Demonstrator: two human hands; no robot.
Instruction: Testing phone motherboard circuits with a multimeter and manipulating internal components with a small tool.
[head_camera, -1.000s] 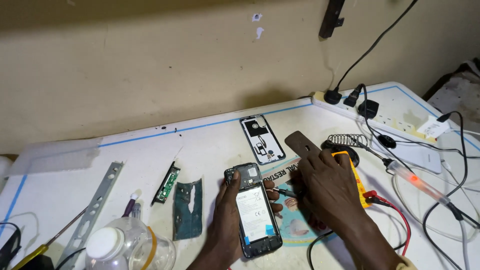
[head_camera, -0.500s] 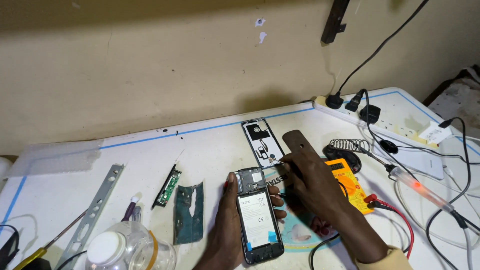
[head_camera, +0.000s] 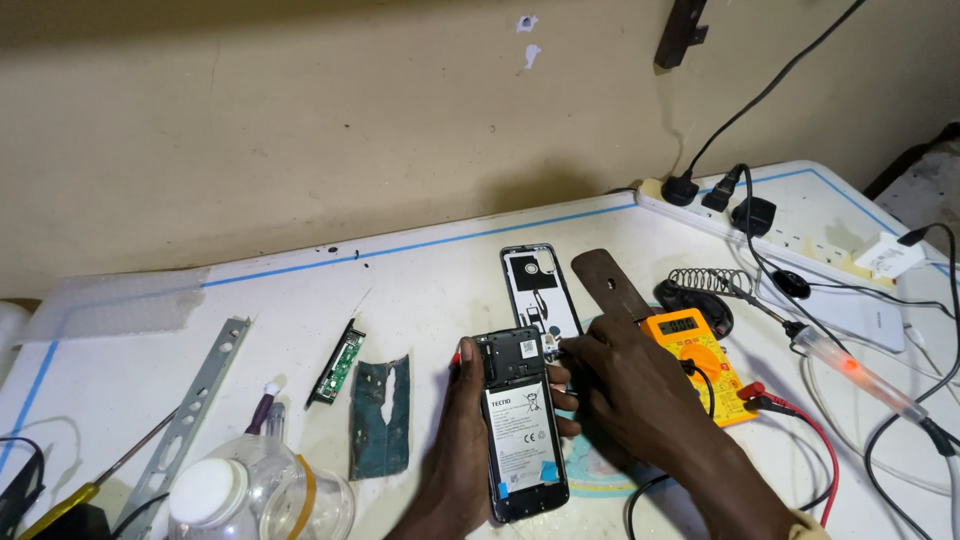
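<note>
An opened phone (head_camera: 522, 420) with its back off and a white-labelled battery showing lies on the white table (head_camera: 420, 290). My left hand (head_camera: 455, 440) grips its left edge from below. My right hand (head_camera: 620, 385) rests at its upper right corner, fingertips pinched on a thin tool whose tip touches the circuit board; the tool itself is mostly hidden by the fingers. Just behind the phone lies its removed back frame (head_camera: 540, 290).
An orange multimeter (head_camera: 695, 355) with red and black leads sits right of my hand, beside a soldering iron (head_camera: 860, 375) and its coil stand (head_camera: 705, 285). A power strip (head_camera: 740, 215) runs along the back right. A clear bottle (head_camera: 250, 490), metal ruler (head_camera: 195, 410), small green board (head_camera: 340, 362) and dark strip (head_camera: 383, 415) lie left.
My right hand has slid up and left from the phone's right side to its top right corner. The view has shifted slightly; the phone stays in my left hand.
</note>
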